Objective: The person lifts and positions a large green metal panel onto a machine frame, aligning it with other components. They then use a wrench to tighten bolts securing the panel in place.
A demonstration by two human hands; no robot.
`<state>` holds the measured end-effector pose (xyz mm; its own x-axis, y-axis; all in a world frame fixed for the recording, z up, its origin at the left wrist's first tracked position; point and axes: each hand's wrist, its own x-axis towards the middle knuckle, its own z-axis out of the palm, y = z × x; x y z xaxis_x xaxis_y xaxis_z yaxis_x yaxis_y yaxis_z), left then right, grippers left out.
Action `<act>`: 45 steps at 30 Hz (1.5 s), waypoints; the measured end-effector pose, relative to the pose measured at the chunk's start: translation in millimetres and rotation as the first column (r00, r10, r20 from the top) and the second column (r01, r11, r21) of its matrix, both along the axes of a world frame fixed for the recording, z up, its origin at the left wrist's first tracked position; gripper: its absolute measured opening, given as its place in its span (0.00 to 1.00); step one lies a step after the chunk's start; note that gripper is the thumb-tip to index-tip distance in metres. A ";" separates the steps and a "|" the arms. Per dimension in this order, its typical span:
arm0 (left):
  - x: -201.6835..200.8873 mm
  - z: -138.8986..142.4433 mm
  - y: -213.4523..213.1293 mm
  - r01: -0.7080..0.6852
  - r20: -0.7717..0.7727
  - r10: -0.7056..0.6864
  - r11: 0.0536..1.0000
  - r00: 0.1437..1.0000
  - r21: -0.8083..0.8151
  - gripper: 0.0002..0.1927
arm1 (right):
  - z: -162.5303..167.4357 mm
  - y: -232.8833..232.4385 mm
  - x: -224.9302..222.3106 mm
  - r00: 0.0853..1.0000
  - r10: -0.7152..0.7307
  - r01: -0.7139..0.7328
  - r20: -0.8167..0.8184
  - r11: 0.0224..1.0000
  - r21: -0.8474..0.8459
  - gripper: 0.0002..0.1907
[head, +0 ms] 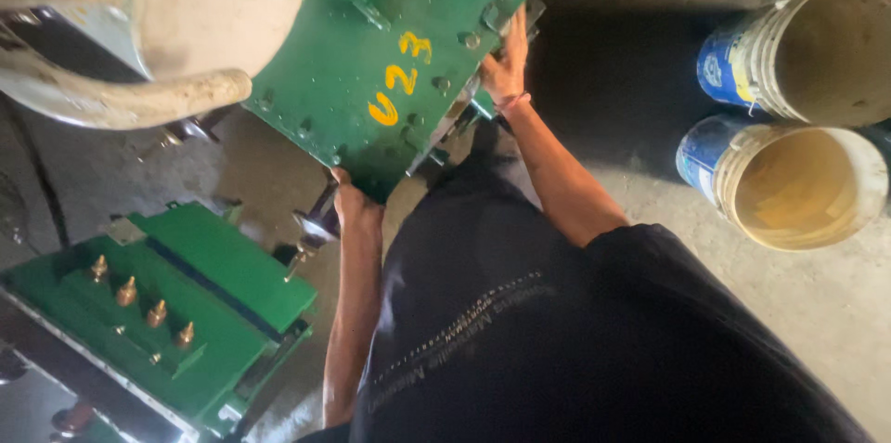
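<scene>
A green metal cover plate [380, 63] with bolts along its edges and yellow painted marks sits tilted on top of a box-like unit in front of me. My left hand [351, 202] grips the plate's near corner from below. My right hand [506, 63] holds the plate's right edge, fingers curled over it next to the bolts. A thin band is on my right wrist. My dark shirt fills the lower middle of the view.
A second green unit [186, 313] with several brass terminals stands at lower left. Two dirty plastic buckets [798, 183] stand on the concrete floor at right. A large whitish vessel with a curved pipe [186, 25] hangs over the top left.
</scene>
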<state>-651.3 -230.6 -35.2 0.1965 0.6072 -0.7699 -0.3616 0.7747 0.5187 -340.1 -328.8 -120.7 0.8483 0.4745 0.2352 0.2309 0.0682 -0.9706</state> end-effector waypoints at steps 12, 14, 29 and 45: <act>5.2 7.4 -3.2 -0.047 -0.093 0.043 0.998 0.995 -0.045 0.29 | 16.9 7.9 29.9 0.793 0.204 0.085 0.574 0.896 -0.436 0.28; 5.7 7.3 -2.5 -0.043 -0.114 0.039 0.998 0.993 -0.037 0.29 | 12.3 14.3 28.7 0.837 0.313 0.032 0.449 0.791 -0.611 0.26; 2.9 6.7 -5.8 -0.029 -0.111 0.027 1.000 0.993 -0.013 0.30 | -10.0 46.3 51.1 0.997 -0.061 0.071 0.039 0.897 -0.436 0.20; 3.4 12.5 -11.6 0.141 -0.287 -0.143 0.990 0.947 -0.027 0.30 | -3.6 21.6 9.6 0.883 -0.078 0.149 -0.462 0.982 0.120 0.21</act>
<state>-647.9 -242.2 -22.8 0.0505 0.5844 -0.8099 -0.0843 0.8105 0.5796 -330.5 -307.3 -124.3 0.9247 0.3585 -0.1284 -0.2168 0.2186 -0.9514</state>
